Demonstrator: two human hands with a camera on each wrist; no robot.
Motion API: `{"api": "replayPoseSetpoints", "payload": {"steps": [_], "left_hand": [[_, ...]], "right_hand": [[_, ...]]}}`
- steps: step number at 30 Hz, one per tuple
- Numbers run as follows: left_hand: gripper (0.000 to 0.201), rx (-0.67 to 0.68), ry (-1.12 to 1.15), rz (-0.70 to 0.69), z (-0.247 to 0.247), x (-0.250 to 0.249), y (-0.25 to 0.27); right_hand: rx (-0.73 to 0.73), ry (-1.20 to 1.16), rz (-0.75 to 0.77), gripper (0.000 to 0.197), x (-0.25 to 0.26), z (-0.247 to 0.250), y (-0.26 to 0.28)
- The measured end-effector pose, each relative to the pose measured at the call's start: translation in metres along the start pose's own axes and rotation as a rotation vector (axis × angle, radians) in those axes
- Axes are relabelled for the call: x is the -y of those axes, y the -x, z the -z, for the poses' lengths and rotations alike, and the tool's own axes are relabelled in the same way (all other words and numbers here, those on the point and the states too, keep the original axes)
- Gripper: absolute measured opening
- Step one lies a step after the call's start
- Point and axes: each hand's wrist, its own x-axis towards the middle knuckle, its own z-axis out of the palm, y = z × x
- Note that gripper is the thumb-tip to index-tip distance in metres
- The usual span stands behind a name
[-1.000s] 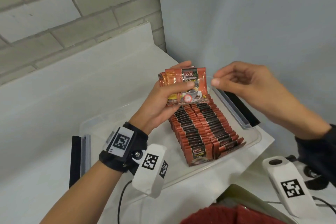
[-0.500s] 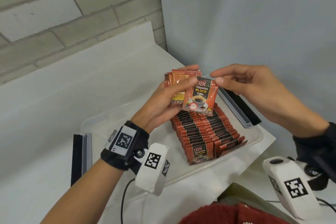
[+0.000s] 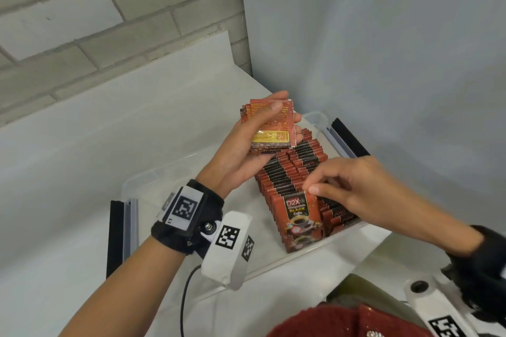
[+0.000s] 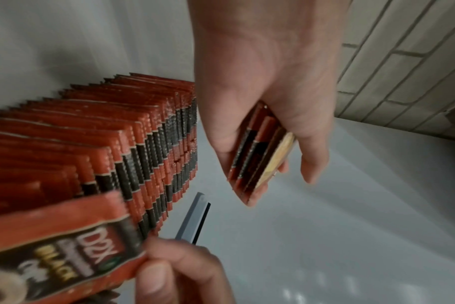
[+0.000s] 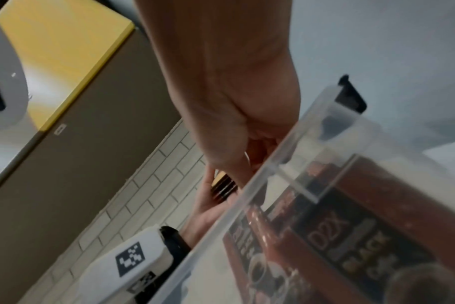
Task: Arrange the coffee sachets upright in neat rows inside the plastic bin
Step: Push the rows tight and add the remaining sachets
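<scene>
Right hand now down at the near end of the left row inside the clear plastic bin, no longer up level with the left hand. One red and black D2X coffee sachet gone from the fanned handful and now standing upright at the front of that row, printed face toward the camera, top corner pinched between thumb and fingers. Red stack of sachets in the left hand now shows its orange and yellow back, where half a second ago the D2X front lay on top. Left hand sits a little higher and farther back over the rows.
</scene>
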Motion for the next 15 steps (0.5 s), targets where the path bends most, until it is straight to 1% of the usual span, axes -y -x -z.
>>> {"api": "replayPoseSetpoints", "payload": {"steps": [2,9,15], "left_hand": [[0.030,-0.011,0.004,0.002,-0.0006,-0.0003,0.0002],[0.029,-0.031,0.035,0.004,-0.0025,-0.0003,0.0004],[0.029,-0.029,0.025,0.007,-0.0017,0.0007,-0.0004]], "right_hand": [[0.060,0.056,0.035,0.010,-0.0027,-0.0001,0.0002],[0.252,0.139,0.066,0.007,-0.0052,-0.0002,0.0013],[0.323,0.156,0.079,0.004,-0.0063,-0.0018,0.0013]]}}
